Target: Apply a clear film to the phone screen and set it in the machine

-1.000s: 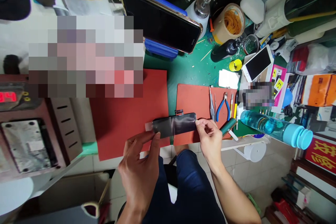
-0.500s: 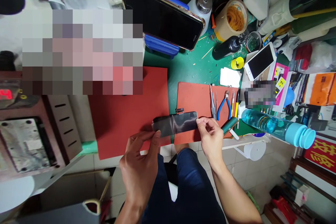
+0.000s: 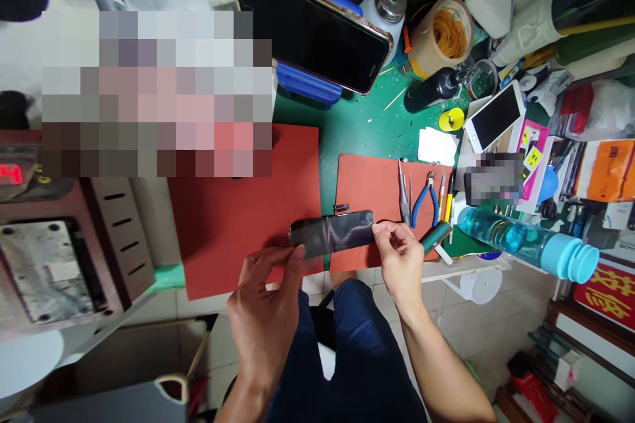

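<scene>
Between my two hands is a phone screen [image 3: 342, 231], a thin, dark, glossy panel that looks partly see-through, with a small black connector piece at its far edge. My left hand [image 3: 268, 297] is closed, pinching the panel's left end between thumb and fingers. The right end is pinched by my right hand [image 3: 401, 254], thumb on top and fingers curled. It is held over the near edges of two red mats, across the gap between them. Just right of my right hand lies a dark green cylinder [image 3: 436, 238].
On the right red mat [image 3: 367, 178] lie blue-handled cutters [image 3: 425, 201], a grey tool [image 3: 403, 195] and several slim tools. A blue water bottle [image 3: 520, 238] lies at the right. Behind stands a large phone [image 3: 312, 26] on a blue holder. A heating plate [image 3: 49, 271] is at the left.
The whole view has shifted very slightly. Both hands keep their pinch on the phone screen, with no other clear change.
</scene>
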Available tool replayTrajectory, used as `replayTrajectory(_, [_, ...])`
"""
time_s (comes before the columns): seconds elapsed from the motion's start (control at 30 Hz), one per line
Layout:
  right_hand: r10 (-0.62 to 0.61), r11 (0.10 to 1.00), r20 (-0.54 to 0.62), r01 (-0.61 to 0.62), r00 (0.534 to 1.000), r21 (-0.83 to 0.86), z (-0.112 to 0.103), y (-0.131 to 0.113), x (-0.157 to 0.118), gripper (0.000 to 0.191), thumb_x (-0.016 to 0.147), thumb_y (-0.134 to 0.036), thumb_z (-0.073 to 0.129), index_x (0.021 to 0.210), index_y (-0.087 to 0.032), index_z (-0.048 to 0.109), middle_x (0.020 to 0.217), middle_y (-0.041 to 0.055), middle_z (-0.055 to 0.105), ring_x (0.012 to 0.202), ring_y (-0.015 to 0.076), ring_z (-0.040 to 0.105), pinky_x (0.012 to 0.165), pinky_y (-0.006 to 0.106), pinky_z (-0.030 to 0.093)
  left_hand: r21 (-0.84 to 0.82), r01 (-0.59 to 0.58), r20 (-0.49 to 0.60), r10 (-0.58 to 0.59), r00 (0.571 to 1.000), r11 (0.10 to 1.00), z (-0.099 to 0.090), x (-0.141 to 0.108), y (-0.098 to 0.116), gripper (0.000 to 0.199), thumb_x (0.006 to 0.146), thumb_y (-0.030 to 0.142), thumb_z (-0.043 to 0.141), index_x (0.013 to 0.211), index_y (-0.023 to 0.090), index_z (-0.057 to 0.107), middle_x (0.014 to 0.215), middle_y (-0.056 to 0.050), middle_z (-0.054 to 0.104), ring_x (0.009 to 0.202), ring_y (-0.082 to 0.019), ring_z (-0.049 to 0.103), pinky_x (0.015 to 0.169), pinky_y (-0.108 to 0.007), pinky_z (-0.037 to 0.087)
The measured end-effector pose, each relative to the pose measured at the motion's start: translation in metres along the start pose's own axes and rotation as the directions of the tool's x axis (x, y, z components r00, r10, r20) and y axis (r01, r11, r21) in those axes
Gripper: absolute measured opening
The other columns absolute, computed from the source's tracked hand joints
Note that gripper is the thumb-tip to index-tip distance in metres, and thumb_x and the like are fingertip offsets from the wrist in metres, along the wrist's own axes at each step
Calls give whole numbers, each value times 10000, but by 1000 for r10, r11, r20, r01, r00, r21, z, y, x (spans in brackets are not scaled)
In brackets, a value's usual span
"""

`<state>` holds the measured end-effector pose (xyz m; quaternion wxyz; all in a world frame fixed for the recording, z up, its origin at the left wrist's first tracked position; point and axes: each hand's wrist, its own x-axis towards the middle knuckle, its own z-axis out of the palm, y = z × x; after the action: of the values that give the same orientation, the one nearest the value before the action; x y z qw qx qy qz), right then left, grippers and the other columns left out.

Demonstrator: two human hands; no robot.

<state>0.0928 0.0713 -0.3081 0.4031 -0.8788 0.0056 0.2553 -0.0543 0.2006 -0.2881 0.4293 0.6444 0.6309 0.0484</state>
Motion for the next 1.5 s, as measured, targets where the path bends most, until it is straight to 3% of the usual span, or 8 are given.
replayTrajectory(0.13, [4, 1000, -1, -4, 1000, -4, 0, 0, 0, 302, 958, -488, 732, 919, -199, 810, 895, 31, 647, 810, 194, 593, 778, 335, 462, -23, -13, 2, 13, 1000, 1000, 0, 1, 0, 211, 918, 464, 770, 885, 260, 812, 939, 18, 761, 453, -50, 433, 504, -220, 402])
replayTrajectory(0.27, [8, 1000, 0, -8, 1000, -4, 0, 1, 0, 305, 954, -494, 736, 927, -199, 811, 896, 32, 654, 816, 196, 597, 785, 339, 462, -27, -17, 6, 17, 1000, 999, 0, 3, 2, 220, 916, 469, 766, 884, 255, 810, 926, 11, 764, 516, -75, 543, 532, -221, 424])
replayTrajectory(0.5, [4, 1000, -5, -4, 1000, -17, 0, -1, 1, 301, 955, -486, 732, 914, -197, 806, 884, 27, 652, 821, 196, 592, 786, 338, 453, -14, -17, -1, 17, 1000, 1000, 0, 3, 2, 225, 928, 479, 752, 904, 266, 819, 997, 15, 797, 547, -77, 578, 568, -232, 441])
replayTrajectory(0.8, [8, 1000, -6, -8, 1000, -19, 0, -2, 0, 296, 957, -481, 728, 904, -200, 803, 887, 23, 645, 821, 193, 583, 781, 336, 444, -34, -12, 9, 12, 1000, 999, 1, 4, 1, 224, 917, 487, 760, 890, 273, 818, 945, 13, 792, 648, -120, 676, 591, -235, 471])
replayTrajectory(1.3, [6, 1000, 3, -6, 1000, 16, 0, 0, 0, 296, 956, -485, 736, 925, -199, 808, 917, 35, 669, 839, 198, 595, 796, 341, 455, -20, 18, 9, -17, 1000, 1000, 0, 3, 0, 257, 916, 509, 746, 912, 263, 822, 985, 3, 804, 538, -95, 603, 542, -242, 452])
replayTrajectory(1.5, [4, 1000, 6, -4, 1000, 11, -1, 1, 0, 292, 962, -477, 738, 925, -197, 809, 916, 35, 664, 832, 195, 598, 788, 338, 466, -34, 3, 5, -2, 1000, 999, 1, 5, 1, 216, 911, 479, 769, 898, 271, 829, 977, -7, 798, 691, -144, 699, 588, -236, 486])
